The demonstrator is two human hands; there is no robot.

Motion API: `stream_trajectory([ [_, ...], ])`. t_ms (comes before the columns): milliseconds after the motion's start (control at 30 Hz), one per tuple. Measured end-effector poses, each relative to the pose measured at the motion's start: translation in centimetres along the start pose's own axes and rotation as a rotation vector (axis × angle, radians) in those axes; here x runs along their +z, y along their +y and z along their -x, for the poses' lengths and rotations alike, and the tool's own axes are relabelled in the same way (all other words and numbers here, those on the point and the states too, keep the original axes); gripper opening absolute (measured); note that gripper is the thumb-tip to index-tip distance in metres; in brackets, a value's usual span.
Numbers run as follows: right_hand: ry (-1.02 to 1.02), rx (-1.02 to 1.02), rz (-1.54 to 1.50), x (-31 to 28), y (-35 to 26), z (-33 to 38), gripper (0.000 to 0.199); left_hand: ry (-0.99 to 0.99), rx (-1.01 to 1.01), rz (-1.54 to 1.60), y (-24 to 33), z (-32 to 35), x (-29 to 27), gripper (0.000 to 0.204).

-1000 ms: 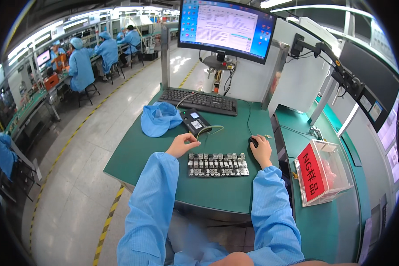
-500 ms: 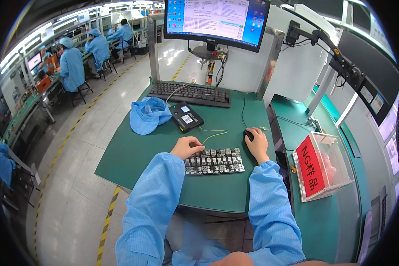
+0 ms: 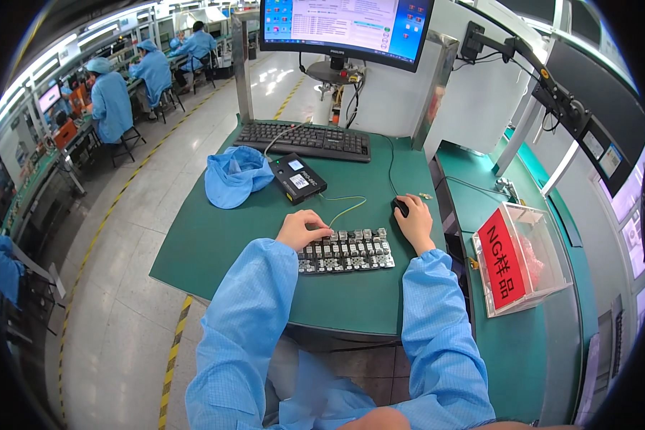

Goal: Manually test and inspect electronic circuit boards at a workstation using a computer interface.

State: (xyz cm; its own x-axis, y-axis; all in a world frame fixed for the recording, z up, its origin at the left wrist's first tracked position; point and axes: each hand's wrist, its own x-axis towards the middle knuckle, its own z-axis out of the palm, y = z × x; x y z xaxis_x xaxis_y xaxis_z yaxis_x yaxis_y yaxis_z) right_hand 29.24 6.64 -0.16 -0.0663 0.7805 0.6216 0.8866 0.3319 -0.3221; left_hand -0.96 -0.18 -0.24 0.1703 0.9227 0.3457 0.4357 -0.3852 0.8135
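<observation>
A thin yellow-green cable point(image 3: 351, 211) runs from a black box point(image 3: 297, 179) with white labels toward the board panel. My left hand point(image 3: 302, 229) pinches the cable's end between thumb and fingertips, at the far left edge of the panel. The small tip is hidden by the fingers. The panel of circuit boards point(image 3: 347, 252), with several rows of silvery metal modules, lies flat on the green mat, between my hands. Draped over a black computer mouse point(image 3: 401, 208), my right hand point(image 3: 417, 223) rests just right of the panel.
Behind the box lies a black keyboard point(image 3: 304, 142), below a monitor point(image 3: 344, 29). A blue cloth cap point(image 3: 236, 179) sits left of the box. To the right stands a clear bin point(image 3: 530, 258) with a red label. Co-workers in blue point(image 3: 111, 104) sit far left.
The whole view has shifted slightly, so things sit a little higher in it. My left hand has moved slightly right along the panel's far edge; my right hand stays on the mouse.
</observation>
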Motion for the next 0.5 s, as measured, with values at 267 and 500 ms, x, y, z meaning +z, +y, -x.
stream_trajectory([
  [267,0.011,-0.013,0.0,0.19,0.14,-0.12,0.028,-0.035,0.038,-0.05,-0.47,-0.08,-0.07,0.022],
  [500,0.017,-0.021,0.004,0.25,0.18,-0.3,0.028,-0.082,0.003,-0.082,0.14,-0.16,-0.37,0.022],
])
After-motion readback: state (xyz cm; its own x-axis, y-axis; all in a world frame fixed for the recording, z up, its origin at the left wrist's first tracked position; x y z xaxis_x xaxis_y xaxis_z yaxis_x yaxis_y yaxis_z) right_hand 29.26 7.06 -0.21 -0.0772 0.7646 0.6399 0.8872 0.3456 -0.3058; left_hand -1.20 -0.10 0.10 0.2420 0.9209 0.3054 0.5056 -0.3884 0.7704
